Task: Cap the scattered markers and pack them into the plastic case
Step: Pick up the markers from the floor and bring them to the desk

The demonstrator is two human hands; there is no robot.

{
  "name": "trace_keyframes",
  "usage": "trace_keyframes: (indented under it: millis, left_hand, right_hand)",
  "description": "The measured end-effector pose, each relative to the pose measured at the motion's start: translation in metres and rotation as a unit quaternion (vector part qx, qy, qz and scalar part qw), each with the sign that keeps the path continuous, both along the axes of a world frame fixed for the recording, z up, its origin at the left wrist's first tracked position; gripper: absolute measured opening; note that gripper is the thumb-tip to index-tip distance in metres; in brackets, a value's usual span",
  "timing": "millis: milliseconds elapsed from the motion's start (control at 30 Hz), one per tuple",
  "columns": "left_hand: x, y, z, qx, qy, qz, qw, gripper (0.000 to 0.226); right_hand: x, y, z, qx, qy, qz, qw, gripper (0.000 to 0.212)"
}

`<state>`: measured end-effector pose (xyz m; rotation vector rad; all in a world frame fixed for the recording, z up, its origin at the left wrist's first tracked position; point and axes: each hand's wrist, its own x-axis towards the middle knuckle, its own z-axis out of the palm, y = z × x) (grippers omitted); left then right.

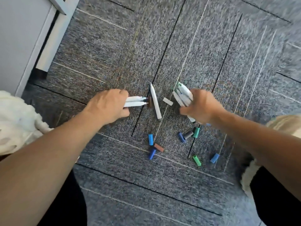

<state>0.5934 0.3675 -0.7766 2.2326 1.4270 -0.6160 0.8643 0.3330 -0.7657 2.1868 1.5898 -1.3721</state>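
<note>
Low over the floor, the left hand (pixel 110 105) is gripping two white plastic markers (pixel 135 101) side by side, fingers curled round the barrels. Their bare dark tips are pointing right and ending just beside a short brown cap (pixel 150 101) on the carpet. The right hand (pixel 202 106) is clutching a bundle of white markers (pixel 182 95) in curled fingers, the ends fanning up and to the left; blur is hiding how many pens it is holding. Between the two hands a single long white marker (pixel 155 101) is lying loose, slanting from top to bottom, with a small white rectangular piece (pixel 167 101) just to its right.

Nearer the person, loose caps are lying scattered. A light blue cap (pixel 150 139), a reddish-brown cap (pixel 158 147) and a dark blue cap (pixel 152 153) are sitting close together. A navy cap (pixel 181 137), a dark grey cap (pixel 188 134) and a green cap (pixel 196 132) are clustering below the right hand. A bright green cap (pixel 197 160) and a mid-blue cap (pixel 214 158) are lying apart, closer in.

Everything is resting on grey-blue speckled carpet tiles (pixel 211 38). Fluffy cream fabric (pixel 16 124) is showing at the left edge, and a white furniture leg (pixel 48 41) is standing at upper left.
</note>
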Motion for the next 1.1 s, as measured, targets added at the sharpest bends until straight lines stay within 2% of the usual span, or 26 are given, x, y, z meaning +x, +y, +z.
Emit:
trace_keyframes:
  millis: [133,233,267,300,367,400,433,600,667,800,900,1000,1033,1100]
  left_hand:
    - [0.011,0.007,0.005,-0.057,-0.046,0.151,0.986,0.031]
    - [0.024,0.01,0.01,-0.087,-0.127,0.253,0.955,0.026]
    - [0.028,0.011,0.01,-0.11,-0.175,0.304,0.93,0.019]
    - [0.034,0.013,0.011,-0.142,-0.234,0.364,0.89,0.014]
    - [0.046,0.012,0.01,-0.196,-0.32,0.461,0.804,0.031]
    - [0.053,0.012,0.009,-0.195,-0.326,0.475,0.794,0.037]
    - [0.06,0.011,0.009,-0.177,-0.312,0.478,0.802,0.04]
    - [0.093,-0.005,0.004,-0.074,-0.126,0.416,0.897,0.051]
    - [0.1,-0.008,0.002,-0.047,-0.096,0.387,0.916,0.052]
    - [0.108,-0.001,0.003,-0.07,-0.078,0.408,0.907,0.041]
    - [0.111,0.002,0.009,-0.085,-0.116,0.415,0.898,0.04]
    - [0.105,0.006,0.023,-0.13,-0.209,0.452,0.857,0.036]
    - [0.101,0.008,0.03,-0.148,-0.254,0.481,0.826,0.031]
    - [0.091,0.009,0.045,-0.185,-0.35,0.55,0.735,0.019]
  right_hand:
    - [0.006,0.007,0.002,-0.024,0.097,-0.06,0.993,0.018]
    - [0.006,0.011,0.001,-0.019,0.157,-0.161,0.974,0.014]
    - [0.004,0.013,0.002,-0.026,0.197,-0.209,0.958,0.012]
    - [0.004,0.015,0.002,-0.033,0.236,-0.251,0.938,0.01]
    - [0.003,0.02,0.002,-0.043,0.275,-0.305,0.91,0.011]
    - [0.003,0.022,0.003,-0.049,0.279,-0.323,0.903,0.012]
    - [0.003,0.024,0.002,-0.053,0.281,-0.335,0.898,0.014]
    - [0.005,0.029,0.005,-0.077,0.336,-0.388,0.855,0.019]
    - [0.005,0.03,0.005,-0.088,0.354,-0.408,0.837,0.02]
    - [0.003,0.03,0.007,-0.107,0.387,-0.451,0.797,0.019]
    - [0.0,0.031,0.014,-0.12,0.401,-0.468,0.778,0.023]
    - [-0.001,0.029,0.025,-0.12,0.41,-0.462,0.777,0.021]
    - [-0.001,0.029,0.031,-0.119,0.411,-0.449,0.784,0.02]
    - [-0.003,0.028,0.048,-0.113,0.404,-0.399,0.816,0.019]
